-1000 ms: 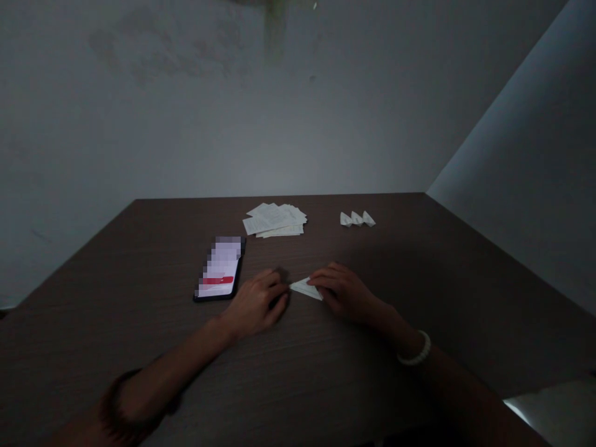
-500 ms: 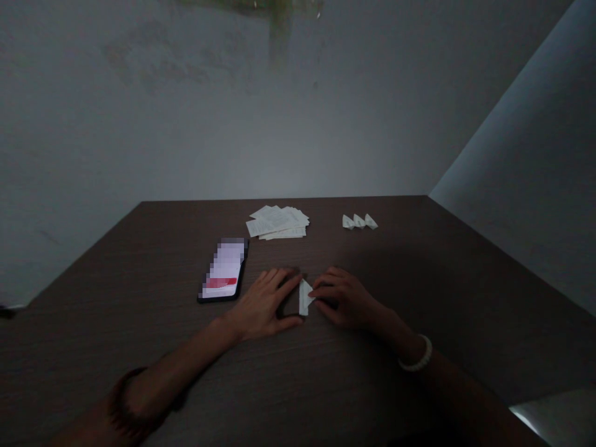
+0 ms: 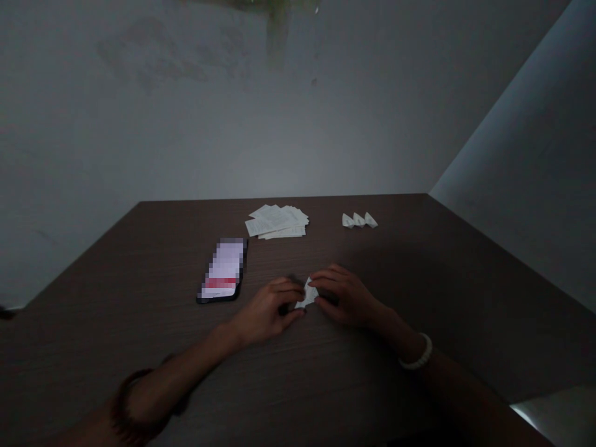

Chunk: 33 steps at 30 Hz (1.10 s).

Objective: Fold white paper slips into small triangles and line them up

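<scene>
A small piece of folded white paper (image 3: 310, 294) lies between my two hands on the brown table. My left hand (image 3: 271, 310) reaches it from the left, its curved fingers and thumb closing on the paper's left end. From the right, my right hand (image 3: 344, 294) grips the other side, with fingertips on the top edge and the thumb lower down. The fingers hide parts of the paper's edges, so its full folded shape cannot be made out.
A phone (image 3: 224, 270) with its screen lit lies left of my hands. Behind it sits a loose stack of printed paper slips (image 3: 278, 221). Three small folded paper pieces (image 3: 359, 220) stand in a row at the back right. A wall rises behind the table (image 3: 162, 230).
The paper has turned from upright to slanted, and its outline looks different. My left fingers have curled in closer to it. My right fingertips have shifted over its upper edge.
</scene>
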Tool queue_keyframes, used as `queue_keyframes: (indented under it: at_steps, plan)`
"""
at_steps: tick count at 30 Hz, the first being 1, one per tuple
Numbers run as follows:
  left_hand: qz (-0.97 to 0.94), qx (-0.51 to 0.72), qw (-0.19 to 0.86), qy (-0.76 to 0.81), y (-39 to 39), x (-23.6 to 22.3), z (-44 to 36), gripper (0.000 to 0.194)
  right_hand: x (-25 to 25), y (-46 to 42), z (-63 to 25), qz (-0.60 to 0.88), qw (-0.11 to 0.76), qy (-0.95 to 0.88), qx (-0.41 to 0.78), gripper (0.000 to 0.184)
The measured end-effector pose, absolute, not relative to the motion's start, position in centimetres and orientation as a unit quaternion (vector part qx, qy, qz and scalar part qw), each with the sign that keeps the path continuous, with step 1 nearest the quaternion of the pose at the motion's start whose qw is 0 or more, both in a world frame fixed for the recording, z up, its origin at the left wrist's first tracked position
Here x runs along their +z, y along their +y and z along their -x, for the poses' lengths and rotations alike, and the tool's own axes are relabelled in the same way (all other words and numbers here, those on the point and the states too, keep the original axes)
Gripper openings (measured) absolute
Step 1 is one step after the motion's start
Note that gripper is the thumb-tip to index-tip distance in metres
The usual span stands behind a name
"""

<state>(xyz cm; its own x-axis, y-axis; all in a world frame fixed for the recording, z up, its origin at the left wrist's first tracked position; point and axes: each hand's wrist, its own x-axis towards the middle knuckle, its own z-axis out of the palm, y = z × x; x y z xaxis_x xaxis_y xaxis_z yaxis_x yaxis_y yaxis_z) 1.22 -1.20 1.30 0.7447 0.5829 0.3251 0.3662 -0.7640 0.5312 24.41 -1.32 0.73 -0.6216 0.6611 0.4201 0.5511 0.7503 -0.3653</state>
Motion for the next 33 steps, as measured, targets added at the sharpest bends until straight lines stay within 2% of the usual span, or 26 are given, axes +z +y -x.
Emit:
queue_keyframes:
  at_steps: [4,9,15,24,29,33]
  plan:
    - [-0.914,0.245,0.207,0.25,-1.1,0.9,-1.1,0.016,0.5,-1.2,-24.6,0.333,0.27,-0.897,0.11,0.034]
    - [-0.935,0.226,0.138,0.237,-1.2,0.5,-0.7,0.018,0.7,-1.3,-24.9,0.329,0.253,-0.903,0.109,0.036]
    - [-0.946,0.212,0.086,0.231,-1.6,0.6,-0.7,0.019,0.2,-1.0,-25.1,0.338,0.248,-0.902,0.099,0.028]
    - [-0.948,0.161,0.118,0.25,-1.3,1.2,-1.1,0.017,0.2,-1.0,-24.9,0.35,0.251,-0.898,0.082,0.013]
    - [-0.926,0.195,0.172,0.273,-1.2,1.0,-1.1,0.014,0.2,-1.1,-24.7,0.34,0.247,-0.904,0.08,0.012]
    - [-0.917,0.203,0.168,0.3,-1.2,0.5,-1.1,0.013,0.3,-1.5,-24.1,0.306,0.245,-0.915,0.095,0.016]
